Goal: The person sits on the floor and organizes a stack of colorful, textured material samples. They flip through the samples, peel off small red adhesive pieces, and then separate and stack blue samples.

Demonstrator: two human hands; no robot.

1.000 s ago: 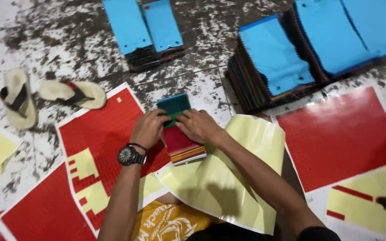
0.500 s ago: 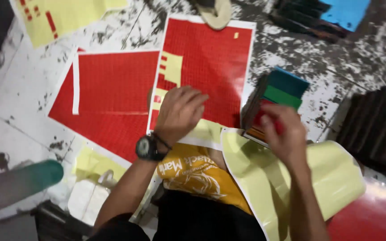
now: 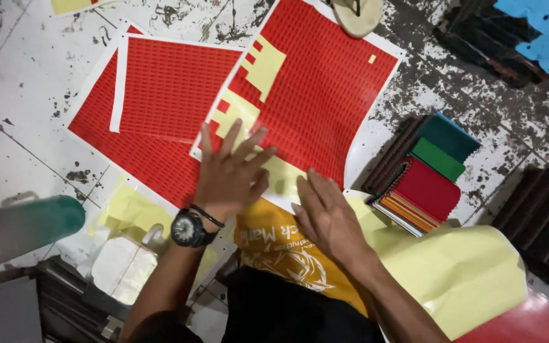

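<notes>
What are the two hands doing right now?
Left hand: open, flat on the red sticker sheet.
Right hand: open, empty, at that sheet's near edge.

A sandal [image 3: 358, 14] lay at the far edge of the stained tile floor [image 3: 27, 82]. To the right sat a stack of small notebooks [image 3: 427, 174] with red, green and teal covers; far right, blue sheets [image 3: 541, 25] topped a dark pile. A green cylinder [image 3: 27, 225] lay near left, beside a crumpled yellow backing sheet [image 3: 465, 273].
</notes>
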